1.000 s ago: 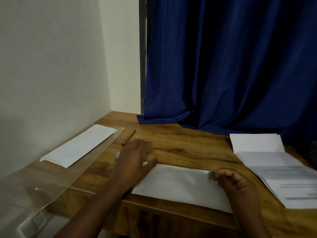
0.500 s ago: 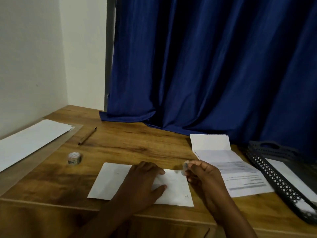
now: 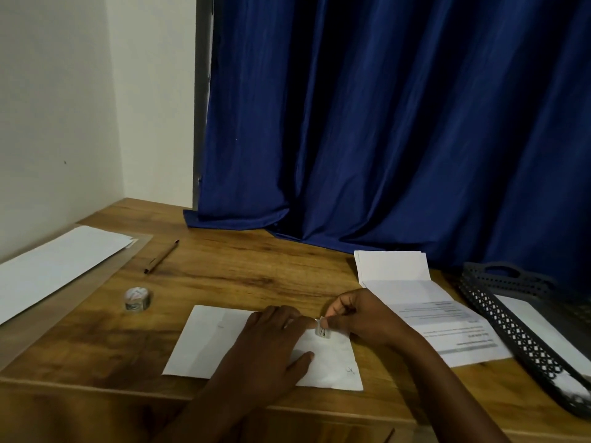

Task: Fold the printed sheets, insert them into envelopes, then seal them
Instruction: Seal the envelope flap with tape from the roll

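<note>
Since half a second ago the right hand (image 3: 361,318) has brought its small printed sticker or piece of tape (image 3: 322,330) down onto the flat white paper envelope (image 3: 217,343), while the left hand (image 3: 271,343) has stayed spread on top of it. That envelope lies on the wooden table (image 3: 243,276) directly beneath both hands, its long edge close to the near rim. It looks light, thin and limp, likely to slide on the smooth wood and to crease if pinched hard, so pressing it flat with a broad palm seems the sound way to hold it, with any lifting done at an edge or corner. The left grip is open: fingers straight, laid on the paper, their tips just beside the sticker. The right grip is closed in a pinch, thumb and forefinger holding the sticker's upper end while its lower end meets the envelope. Being sticky and flimsy, the strip probably curls or clings to skin, so it wants a light fingertip hold at one end. Beyond the right grip lies a stack of folded white printed sheets (image 3: 447,327); well to the left of the left grip sits a small roll of tape (image 3: 137,299).
</note>
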Available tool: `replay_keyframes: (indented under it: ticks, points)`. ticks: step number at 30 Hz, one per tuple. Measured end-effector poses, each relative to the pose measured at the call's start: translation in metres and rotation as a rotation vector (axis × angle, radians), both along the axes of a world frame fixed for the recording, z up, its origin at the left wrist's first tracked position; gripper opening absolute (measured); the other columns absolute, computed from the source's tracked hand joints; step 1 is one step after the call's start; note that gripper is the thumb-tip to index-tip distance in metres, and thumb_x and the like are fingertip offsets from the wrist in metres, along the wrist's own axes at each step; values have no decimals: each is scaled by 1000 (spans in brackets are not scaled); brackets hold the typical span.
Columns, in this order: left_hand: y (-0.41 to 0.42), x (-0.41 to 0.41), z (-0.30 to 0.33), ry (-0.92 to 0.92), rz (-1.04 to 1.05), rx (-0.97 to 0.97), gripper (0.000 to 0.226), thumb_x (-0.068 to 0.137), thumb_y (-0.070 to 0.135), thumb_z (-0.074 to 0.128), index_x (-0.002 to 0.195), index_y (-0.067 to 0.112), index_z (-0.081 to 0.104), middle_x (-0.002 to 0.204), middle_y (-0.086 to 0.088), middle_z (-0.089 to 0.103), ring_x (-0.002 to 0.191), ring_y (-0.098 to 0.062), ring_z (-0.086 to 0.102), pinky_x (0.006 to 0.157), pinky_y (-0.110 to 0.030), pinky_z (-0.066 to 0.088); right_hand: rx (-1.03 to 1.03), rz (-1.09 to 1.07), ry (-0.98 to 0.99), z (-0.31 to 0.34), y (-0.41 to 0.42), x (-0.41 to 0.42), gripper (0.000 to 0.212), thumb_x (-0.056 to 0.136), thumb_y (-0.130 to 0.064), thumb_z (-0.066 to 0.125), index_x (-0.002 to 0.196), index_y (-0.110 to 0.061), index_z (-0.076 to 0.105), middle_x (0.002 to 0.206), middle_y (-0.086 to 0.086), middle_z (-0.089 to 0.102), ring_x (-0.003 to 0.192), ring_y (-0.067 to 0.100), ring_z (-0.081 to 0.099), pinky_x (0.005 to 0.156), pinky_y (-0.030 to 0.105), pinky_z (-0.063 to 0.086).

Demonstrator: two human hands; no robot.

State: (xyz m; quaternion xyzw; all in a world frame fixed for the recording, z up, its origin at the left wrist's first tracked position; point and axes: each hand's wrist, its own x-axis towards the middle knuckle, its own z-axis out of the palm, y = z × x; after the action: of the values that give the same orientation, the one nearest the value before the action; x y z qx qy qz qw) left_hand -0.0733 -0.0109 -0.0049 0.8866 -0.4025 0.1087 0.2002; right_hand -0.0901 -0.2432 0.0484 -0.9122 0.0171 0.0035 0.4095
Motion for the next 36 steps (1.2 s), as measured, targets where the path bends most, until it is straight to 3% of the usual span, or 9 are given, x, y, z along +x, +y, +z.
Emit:
replay_keyframes:
  ticks: [3,10,21,27,32,36]
  points:
    - [-1,0,2,29,-27,22,52,97,63,34,147,48,32,151,18,29,139,-6,24,115,-28,19,-23,46,15,3,-2,2,8,82,-29,82,81,-21,80,83,3,78,72,16,67,65,28,53]
    - [-1,-3,6,21,-66,80,50,99,60,32,149,54,32,156,17,23,142,-6,19,117,-31,16,-50,91,34,1,-4,7,11,84,-28,81,87,-17,81,85,-1,78,75,8,68,68,22,54]
    - [-1,-1,6,16,-71,107,49,100,60,29,148,56,34,157,17,23,142,-6,17,117,-31,13,-106,68,36,-9,-3,13,8,78,-40,84,76,-34,79,81,-12,77,79,3,70,76,28,57]
    - [0,-1,4,26,-68,110,49,99,61,28,146,57,39,156,17,28,142,-7,18,114,-30,12,-110,53,-1,-14,-2,12,11,78,-38,84,81,-28,80,83,-6,78,86,23,72,80,44,59]
    - [0,1,3,34,-66,102,52,96,63,24,145,57,40,153,19,29,140,-4,18,111,-26,10,-55,36,-40,-20,-4,9,24,72,-44,86,84,-26,77,83,-3,75,70,4,64,68,28,53]
    - [-1,0,2,30,-62,109,57,94,65,19,145,56,40,153,19,29,140,-4,18,113,-28,12,-69,-14,-54,-27,-3,10,31,65,-50,88,84,-29,73,82,-6,73,68,2,63,66,26,53]
